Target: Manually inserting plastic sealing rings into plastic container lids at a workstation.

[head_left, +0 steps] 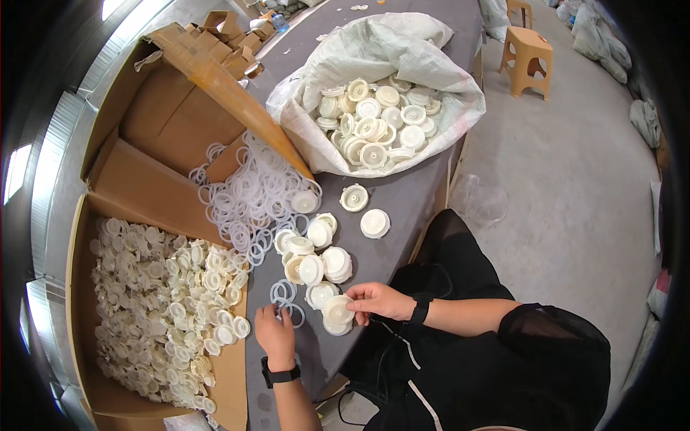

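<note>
One left hand [276,333], its grip unclear, is resting beside translucent rings [290,302] on the bench [394,248], while a round white plastic cap [336,309] is being pinched by the right hand [372,299] near the bench's right edge.

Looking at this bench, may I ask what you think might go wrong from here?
The white cap at the right hand is near the edge of the table, so it might drop off if knocked. The loose rings by the left hand overlap, so two might be picked up together. The sack is open and full of caps; a bump might spill some.
</note>
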`<action>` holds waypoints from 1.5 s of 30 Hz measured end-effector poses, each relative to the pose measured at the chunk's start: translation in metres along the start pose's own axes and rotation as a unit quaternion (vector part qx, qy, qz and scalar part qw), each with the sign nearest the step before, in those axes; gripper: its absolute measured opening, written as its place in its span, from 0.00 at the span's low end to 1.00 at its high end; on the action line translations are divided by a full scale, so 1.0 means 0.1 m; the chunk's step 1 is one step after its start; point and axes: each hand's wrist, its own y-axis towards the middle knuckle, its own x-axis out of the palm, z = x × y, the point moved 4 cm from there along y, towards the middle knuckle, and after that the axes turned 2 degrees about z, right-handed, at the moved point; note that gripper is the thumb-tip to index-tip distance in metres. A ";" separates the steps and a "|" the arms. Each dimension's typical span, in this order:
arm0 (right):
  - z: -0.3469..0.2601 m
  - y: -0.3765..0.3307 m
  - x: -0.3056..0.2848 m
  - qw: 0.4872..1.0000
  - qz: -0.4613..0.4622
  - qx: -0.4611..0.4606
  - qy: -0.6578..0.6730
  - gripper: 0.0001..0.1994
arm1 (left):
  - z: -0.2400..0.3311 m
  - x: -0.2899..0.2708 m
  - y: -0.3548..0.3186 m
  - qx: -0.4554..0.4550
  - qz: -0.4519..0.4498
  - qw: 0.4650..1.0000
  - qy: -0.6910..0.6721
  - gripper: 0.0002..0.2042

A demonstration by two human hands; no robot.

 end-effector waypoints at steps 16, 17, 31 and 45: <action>0.00 -0.01 0.01 0.996 0.071 -0.026 0.050 0.08 | 0.16 -0.25 -0.22 -0.212 0.034 0.845 -0.489 0.03; 0.00 -0.01 0.03 0.996 0.072 -0.026 0.049 0.08 | 0.23 -0.29 -0.24 -0.202 0.046 0.846 -0.491 0.04; -0.05 -0.11 0.25 0.986 0.021 0.020 0.164 0.08 | 0.92 -0.37 -0.48 0.226 0.081 0.949 -0.203 0.09; -0.13 -0.14 0.33 0.994 0.031 -0.069 0.084 0.08 | 0.69 -0.01 -0.55 -0.163 -0.020 0.783 -0.600 0.06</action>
